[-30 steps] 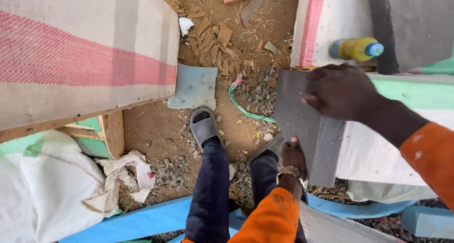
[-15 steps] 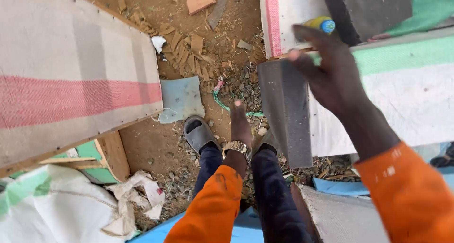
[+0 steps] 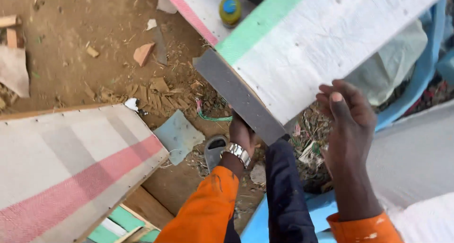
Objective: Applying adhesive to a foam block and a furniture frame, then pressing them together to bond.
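Since half a second ago the right hand (image 3: 347, 125) has come off the panel's grey edge and now hangs in the air just below the panel's lower side, while the left hand (image 3: 242, 135) has risen from down by the knee to the underside of that grey strip.

A small yellow-green plastic bottle with a blue round cap (image 3: 230, 10) stands at the top of the view on a white fabric-covered board with a pink stripe (image 3: 198, 9). At lower left lies a large flat board wrapped in pale woven sacking with a broad pink band (image 3: 71, 172), studded along its edge. A light blue scrap of sheet (image 3: 178, 135) lies on the dirt beside a grey sandal (image 3: 215, 151).

The upholstered panel, white woven cloth with a green band and a dark grey side strip (image 3: 326, 44), slants across the upper right, its grey corner pointing down toward the legs.

The left hand's fingers are hidden behind the grey strip; whether they grip it cannot be told. The right hand's fingers are loosely bent and close together, clamped on nothing, near the white cloth but apart from it.
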